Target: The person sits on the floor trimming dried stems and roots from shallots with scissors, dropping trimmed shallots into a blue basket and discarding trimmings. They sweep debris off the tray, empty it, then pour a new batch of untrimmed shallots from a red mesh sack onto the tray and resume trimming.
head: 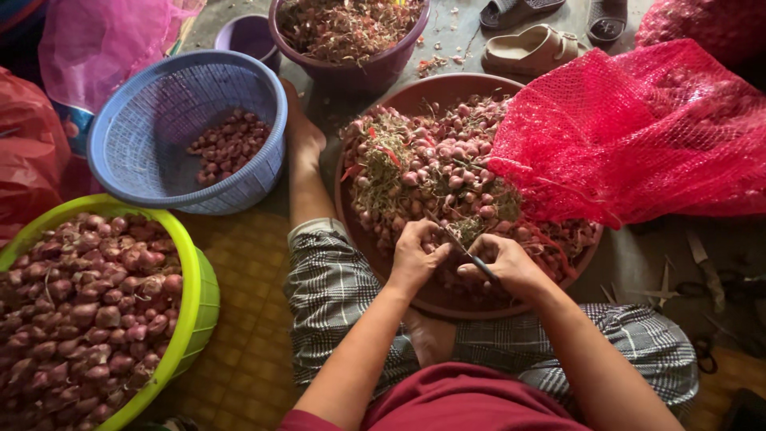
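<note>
- Your left hand (415,257) is curled shut around a small red shallot (432,232), pinching it just over the near part of the wide, round brown plastic basin (415,97).
- Your right hand (507,267) is clamped on a small knife with a thin blade (467,249); the blade points up and left toward the shallot in your left hand, and the two hands sit just beside each other.
- The brown basin lies on the floor in front of your crossed legs, heaped with untrimmed red shallots with dry roots and stems (431,172).
- A bright red mesh sack (638,136) drapes over the basin's right side and covers part of the heap.
- At the floor's near left corner stands a lime-green round plastic basket (191,271), filled with peeled purple-red shallots (80,311).
- Beyond it, to the left of your outstretched leg, is a blue perforated plastic basket (128,136) with a small pile of trimmed shallots (227,144) in its bottom.
- Toward the far edge of the floor, a purple plastic tub (375,72) holds dry skins and root trimmings (347,28).
- A smaller purple bowl (247,36) sits touching the blue basket's far rim.
- Beige and grey sandals (531,48) lie near the far right, beyond the basin.
- Scissors (662,287) rest on the floor to the right of your knee.
</note>
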